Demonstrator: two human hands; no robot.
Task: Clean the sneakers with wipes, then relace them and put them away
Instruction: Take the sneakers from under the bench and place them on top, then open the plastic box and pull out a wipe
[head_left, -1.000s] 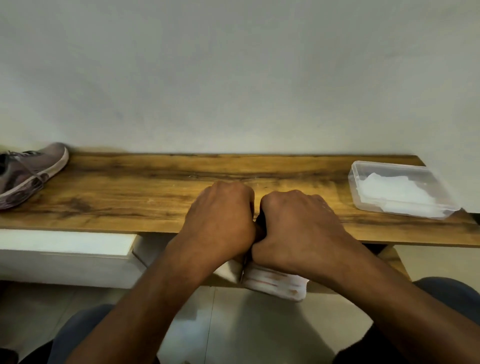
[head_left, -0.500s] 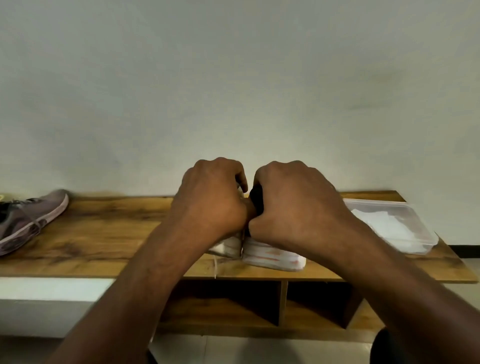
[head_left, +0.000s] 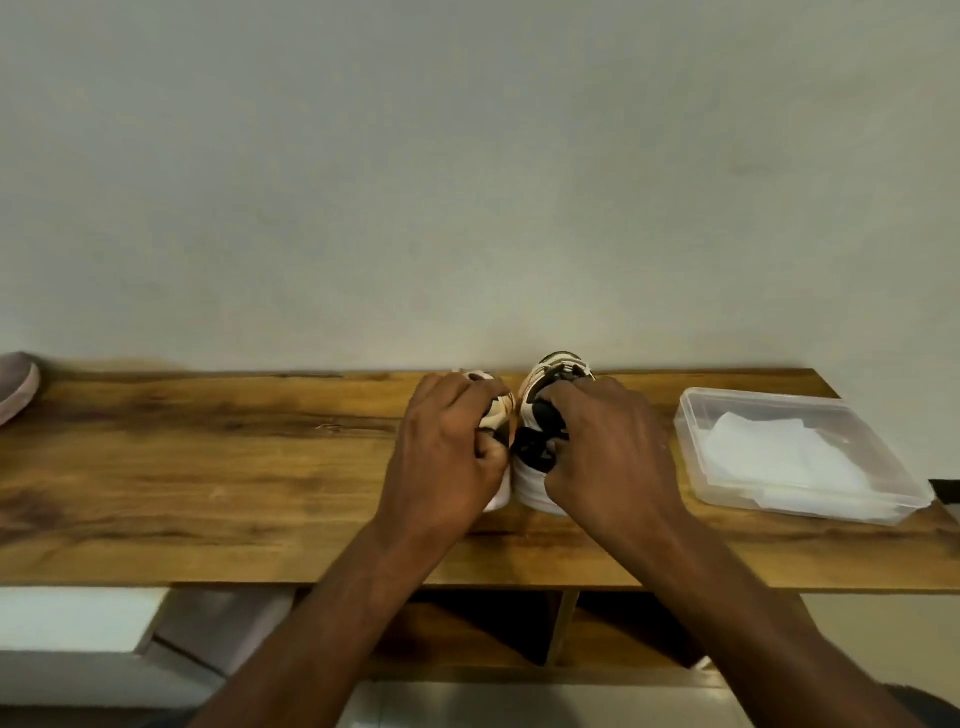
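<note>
Two white sneakers with black and tan trim stand side by side on the wooden shelf top (head_left: 234, 467), toes toward the wall. My left hand (head_left: 447, 447) grips the left sneaker (head_left: 496, 415) at its heel. My right hand (head_left: 608, 447) grips the right sneaker (head_left: 540, 415) the same way, fingers curled into its collar. Both hands cover most of each shoe. A clear plastic box (head_left: 800, 457) holding white wipes (head_left: 779, 457) sits on the shelf top to the right.
The toe of a grey sneaker (head_left: 15, 384) shows at the far left of the shelf top. A plain wall stands right behind. Open cubbies (head_left: 493, 629) lie under the shelf top, and a white ledge (head_left: 72, 618) sits at lower left.
Both hands lifted the pair of sneakers from below the shelf edge, carried it up and forward, and the shoes now stand on the shelf top near the wall.
</note>
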